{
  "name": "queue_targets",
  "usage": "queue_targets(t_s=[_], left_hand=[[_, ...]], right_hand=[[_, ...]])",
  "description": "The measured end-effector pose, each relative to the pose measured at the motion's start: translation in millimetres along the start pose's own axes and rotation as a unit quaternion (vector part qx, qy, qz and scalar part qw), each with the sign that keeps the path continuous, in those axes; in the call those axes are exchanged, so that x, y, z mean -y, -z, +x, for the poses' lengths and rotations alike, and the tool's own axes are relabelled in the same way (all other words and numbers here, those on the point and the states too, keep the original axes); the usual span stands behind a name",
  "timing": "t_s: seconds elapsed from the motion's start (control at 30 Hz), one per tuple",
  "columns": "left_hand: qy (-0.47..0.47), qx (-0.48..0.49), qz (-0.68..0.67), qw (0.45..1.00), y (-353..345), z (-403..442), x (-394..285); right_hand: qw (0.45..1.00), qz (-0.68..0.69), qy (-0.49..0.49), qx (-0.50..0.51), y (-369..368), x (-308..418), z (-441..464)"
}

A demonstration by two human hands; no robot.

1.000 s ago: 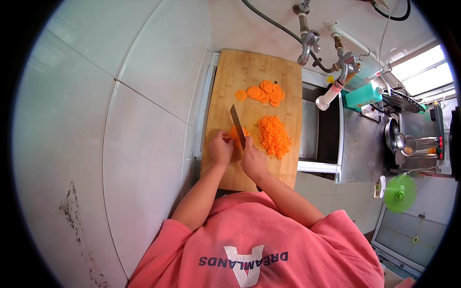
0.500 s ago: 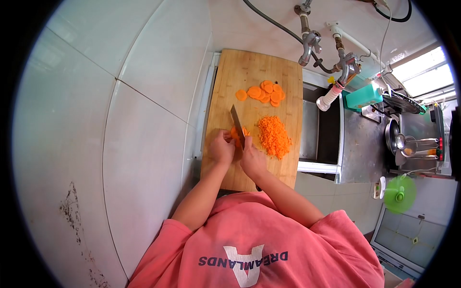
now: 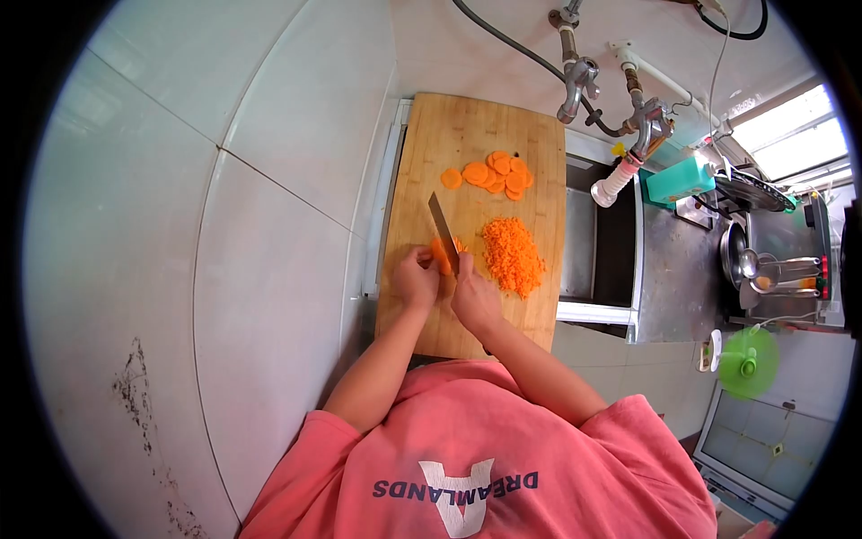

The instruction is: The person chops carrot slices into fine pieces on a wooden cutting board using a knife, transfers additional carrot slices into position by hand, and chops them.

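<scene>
In my right hand (image 3: 475, 292) is a kitchen knife (image 3: 440, 225), its blade pointing up and to the left over the wooden cutting board (image 3: 431, 135). Closed fingers of my left hand (image 3: 417, 277) grip carrot slices (image 3: 440, 255) at the blade's left side. Thin cut carrot strips (image 3: 461, 244) show just right of the blade. A heap of finely chopped carrot (image 3: 512, 256) lies to the right of the knife. Farther up the board, several round carrot slices (image 3: 494, 172) lie flat, partly overlapping.
A tiled wall (image 3: 278, 225) rises close on the left. Right of the board is a sink (image 3: 582, 242) below metal taps (image 3: 642, 121). Beyond it a steel counter (image 3: 673, 269) holds a teal container (image 3: 681, 182), a pan (image 3: 734, 247) and ladles (image 3: 786, 267). A green fan (image 3: 749, 362) stands lower right.
The knife has shifted very slightly, its tip a little up and left. My left fingers have moved slightly on the carrot slices. The chopped heap and round slices look the same.
</scene>
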State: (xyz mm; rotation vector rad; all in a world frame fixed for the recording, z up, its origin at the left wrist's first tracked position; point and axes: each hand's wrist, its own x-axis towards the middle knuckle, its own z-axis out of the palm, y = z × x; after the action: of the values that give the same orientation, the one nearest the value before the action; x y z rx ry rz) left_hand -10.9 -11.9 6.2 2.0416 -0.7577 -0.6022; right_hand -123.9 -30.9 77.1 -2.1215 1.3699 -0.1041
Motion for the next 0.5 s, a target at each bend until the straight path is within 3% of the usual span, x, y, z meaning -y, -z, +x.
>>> queue_targets(t_s=[0.5], left_hand=[[-0.008,0.019,0.056,0.998,5.5,-0.3,-1.0]], right_hand=[[1.000,-0.022,0.005,0.017,-1.7,3.7,-2.5]])
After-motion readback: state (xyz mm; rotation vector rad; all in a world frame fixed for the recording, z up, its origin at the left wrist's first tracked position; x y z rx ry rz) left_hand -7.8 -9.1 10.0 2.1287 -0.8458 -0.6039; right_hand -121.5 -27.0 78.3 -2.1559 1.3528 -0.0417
